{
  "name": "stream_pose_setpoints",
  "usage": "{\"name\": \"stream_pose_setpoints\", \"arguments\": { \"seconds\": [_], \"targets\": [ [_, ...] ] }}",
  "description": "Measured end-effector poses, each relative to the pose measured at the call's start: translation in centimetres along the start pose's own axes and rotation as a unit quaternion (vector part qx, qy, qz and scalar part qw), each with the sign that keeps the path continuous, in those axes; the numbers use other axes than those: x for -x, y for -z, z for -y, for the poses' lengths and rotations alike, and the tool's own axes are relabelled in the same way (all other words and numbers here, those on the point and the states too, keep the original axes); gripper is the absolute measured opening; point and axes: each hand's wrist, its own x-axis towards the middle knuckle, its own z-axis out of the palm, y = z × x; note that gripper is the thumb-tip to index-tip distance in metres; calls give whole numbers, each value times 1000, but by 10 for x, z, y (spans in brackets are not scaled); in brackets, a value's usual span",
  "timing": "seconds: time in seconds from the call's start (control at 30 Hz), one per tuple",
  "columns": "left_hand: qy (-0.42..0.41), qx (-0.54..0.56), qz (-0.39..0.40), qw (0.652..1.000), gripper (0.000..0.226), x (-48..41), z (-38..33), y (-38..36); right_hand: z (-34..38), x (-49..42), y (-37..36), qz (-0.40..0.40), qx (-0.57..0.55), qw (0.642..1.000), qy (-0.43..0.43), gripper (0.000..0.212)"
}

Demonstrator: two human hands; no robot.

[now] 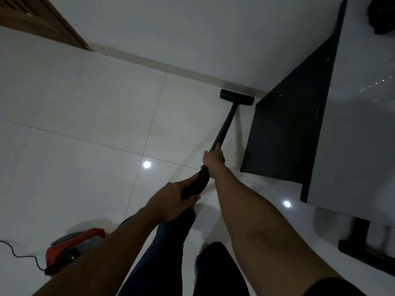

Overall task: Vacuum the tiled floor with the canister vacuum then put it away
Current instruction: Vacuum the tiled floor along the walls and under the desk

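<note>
A: The room is dim. Two ceiling lights glare on the glossy floor (85,116), at centre and lower right.

B: Yes, straight lines bend at the edges, and everything looks soft.

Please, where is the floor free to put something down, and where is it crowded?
Free: the wide tiled floor between the wooden door, the wall skirting and the wand. Crowded: the corner where the floor head meets the dark cabinet panel, and low left around the red canister and its cord.
</note>
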Motion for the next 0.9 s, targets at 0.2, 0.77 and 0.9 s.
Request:
{"name": "stream_pose_setpoints", "arguments": {
  "seconds": [0.2, 0.77, 0.9],
  "targets": [
    [1, -2, 5, 1000, 70, -9, -22, -13, 2, -5, 27, 16, 13, 1000, 8, 75],
    [-50, -4, 13, 999, 62, 139, -20, -116, -165, 92, 43, 36, 111, 992, 39, 73],
    [-58, 11, 7, 998, 56, 186, -22, -163, -221, 125, 58, 39, 116, 991, 60, 72]
  ]
}}
